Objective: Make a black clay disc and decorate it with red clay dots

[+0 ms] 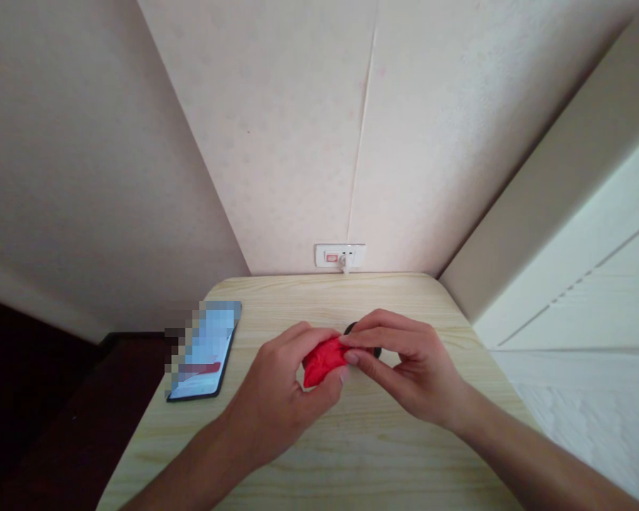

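Red, soft-looking bundle (324,360), creased like thin cloth or paper, sits between my hands above the pale wood-grain tabletop (394,461). My left hand (290,380) curls around it, thumb below and fingers above, probably to steady it; my right hand (424,362) pinches its right end between thumb and fingertips, perhaps for finer control. Behind that pinch, a dark curved object (378,352) is mostly hidden. Leftward, a flat smartphone (207,362) lies screen-up, apparently for easy viewing.

the phone (211,351) lies left of the bundle (324,360)
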{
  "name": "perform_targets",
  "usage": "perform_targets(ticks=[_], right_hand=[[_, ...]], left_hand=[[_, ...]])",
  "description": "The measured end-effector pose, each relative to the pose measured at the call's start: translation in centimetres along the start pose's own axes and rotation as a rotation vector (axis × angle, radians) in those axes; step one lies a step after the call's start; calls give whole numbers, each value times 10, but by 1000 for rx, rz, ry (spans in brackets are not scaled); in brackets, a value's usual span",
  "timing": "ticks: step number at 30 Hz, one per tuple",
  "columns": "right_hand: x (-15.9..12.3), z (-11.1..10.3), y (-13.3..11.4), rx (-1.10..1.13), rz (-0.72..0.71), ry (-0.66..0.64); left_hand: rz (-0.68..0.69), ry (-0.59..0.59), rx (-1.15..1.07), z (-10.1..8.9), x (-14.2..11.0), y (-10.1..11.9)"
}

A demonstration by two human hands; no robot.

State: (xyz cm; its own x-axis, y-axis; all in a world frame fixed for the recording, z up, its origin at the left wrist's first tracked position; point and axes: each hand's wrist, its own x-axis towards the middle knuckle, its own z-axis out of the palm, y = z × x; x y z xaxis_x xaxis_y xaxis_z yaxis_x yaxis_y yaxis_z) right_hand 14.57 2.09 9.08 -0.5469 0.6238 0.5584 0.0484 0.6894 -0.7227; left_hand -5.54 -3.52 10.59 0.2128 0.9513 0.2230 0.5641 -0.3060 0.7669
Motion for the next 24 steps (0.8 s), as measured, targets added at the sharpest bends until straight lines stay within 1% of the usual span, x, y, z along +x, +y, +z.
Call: perform_targets(ticks=[5, 7, 9, 12, 14, 16, 17, 18, 20, 22, 24], right_hand=[[6, -1, 3, -134, -117, -82], [7, 1, 4, -164, -119, -105], [5, 5, 5, -158, -41, -93], [-2, 8, 14, -85, 185, -40], [-5, 1, 26, -41, 323, 41], [-5, -12, 44, -102, 378, 233], [-4, -22, 55, -183, 393, 334], [-2, -31, 66, -290, 398, 395], [0, -49, 87, -600, 388, 421], [2, -60, 100, -702, 384, 413], [1, -61, 102, -753, 381, 394]], left_hand=[[33, -49, 0, -3, -1, -6], [34, -79, 15, -3, -1, -10], [30, -97, 38, -2, -1, -15], [33, -91, 51, 0, 0, -24], [37, -60, 14, 2, 2, -31], [14, -18, -72, 6, 4, -38], [-13, 6, -141, 8, 6, -41], [-47, 25, -231, 11, 8, -44], [-124, 56, -448, 16, 13, -50], [-195, 84, -630, 23, 18, -55], [-248, 117, -724, 30, 22, -59]])
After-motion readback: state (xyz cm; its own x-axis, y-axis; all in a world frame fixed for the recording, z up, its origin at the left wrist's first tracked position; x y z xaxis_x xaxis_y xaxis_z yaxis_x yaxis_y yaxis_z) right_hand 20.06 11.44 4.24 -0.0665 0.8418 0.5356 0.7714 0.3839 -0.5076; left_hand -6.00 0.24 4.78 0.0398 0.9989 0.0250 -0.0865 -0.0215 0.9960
